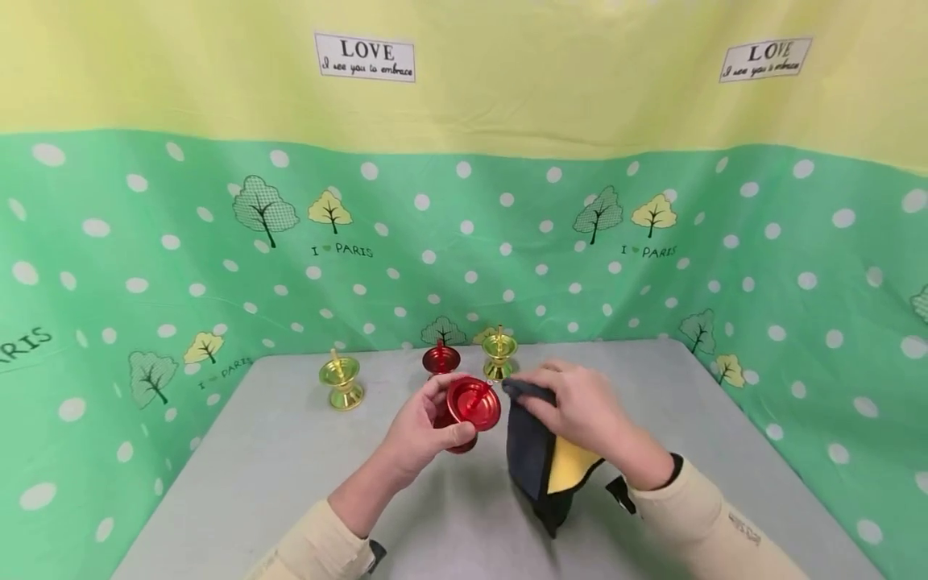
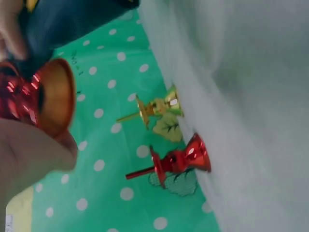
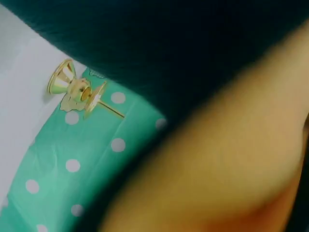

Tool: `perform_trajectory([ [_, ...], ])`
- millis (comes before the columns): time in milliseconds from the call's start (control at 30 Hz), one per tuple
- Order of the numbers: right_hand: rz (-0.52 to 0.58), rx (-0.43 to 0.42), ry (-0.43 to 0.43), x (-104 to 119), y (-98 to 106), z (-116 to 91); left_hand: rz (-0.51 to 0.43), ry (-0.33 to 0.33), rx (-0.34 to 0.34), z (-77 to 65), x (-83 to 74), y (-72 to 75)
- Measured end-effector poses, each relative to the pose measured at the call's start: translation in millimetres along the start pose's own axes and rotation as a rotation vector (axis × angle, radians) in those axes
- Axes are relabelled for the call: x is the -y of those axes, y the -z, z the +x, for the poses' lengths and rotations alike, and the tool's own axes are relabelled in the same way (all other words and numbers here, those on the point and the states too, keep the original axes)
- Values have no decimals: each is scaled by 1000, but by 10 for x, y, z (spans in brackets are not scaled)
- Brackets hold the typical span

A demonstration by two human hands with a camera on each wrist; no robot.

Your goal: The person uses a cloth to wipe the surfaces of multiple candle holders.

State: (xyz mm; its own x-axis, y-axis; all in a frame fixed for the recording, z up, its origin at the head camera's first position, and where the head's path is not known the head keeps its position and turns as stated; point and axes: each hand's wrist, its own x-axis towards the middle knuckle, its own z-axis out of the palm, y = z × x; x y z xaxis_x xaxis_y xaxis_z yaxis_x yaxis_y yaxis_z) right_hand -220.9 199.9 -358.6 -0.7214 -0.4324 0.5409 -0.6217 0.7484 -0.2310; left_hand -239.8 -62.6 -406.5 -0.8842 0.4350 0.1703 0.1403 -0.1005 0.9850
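Note:
My left hand [image 1: 416, 431] grips a shiny red metal candle holder [image 1: 474, 405] with a dished top and a thin stem, tilted so the dish faces the head camera. In the left wrist view its hollow flared base [image 2: 59, 99] shows. My right hand [image 1: 583, 403] pinches a cloth [image 1: 529, 451], dark grey on one side and yellow on the other with a black edge, which hangs down beside the red holder. In the right wrist view the cloth [image 3: 145, 43] fills much of the picture and hides the fingers.
Behind the hands a second red candle holder [image 1: 441, 360] stands upright on the grey table [image 1: 275, 483]. A gold one [image 1: 499, 354] is to its right, another gold one [image 1: 344, 384] to the left. A green dotted curtain [image 1: 464, 266] closes off the back and sides.

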Motion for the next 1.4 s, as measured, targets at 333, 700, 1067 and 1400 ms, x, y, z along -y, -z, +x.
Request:
perform_trajectory([
  [333,17,-105,158,134,-286,-72,12,66,9,38,37,16],
  [700,83,-102,44,133,-295,-81,-115,69,47,33,30,101],
  [1067,72,-182,116,384,-346,-88,-56,86,37,6,117,54],
  [1400,-66,-17,-77,234,-241,-103,-4,74,-55,-31,194,20],
])
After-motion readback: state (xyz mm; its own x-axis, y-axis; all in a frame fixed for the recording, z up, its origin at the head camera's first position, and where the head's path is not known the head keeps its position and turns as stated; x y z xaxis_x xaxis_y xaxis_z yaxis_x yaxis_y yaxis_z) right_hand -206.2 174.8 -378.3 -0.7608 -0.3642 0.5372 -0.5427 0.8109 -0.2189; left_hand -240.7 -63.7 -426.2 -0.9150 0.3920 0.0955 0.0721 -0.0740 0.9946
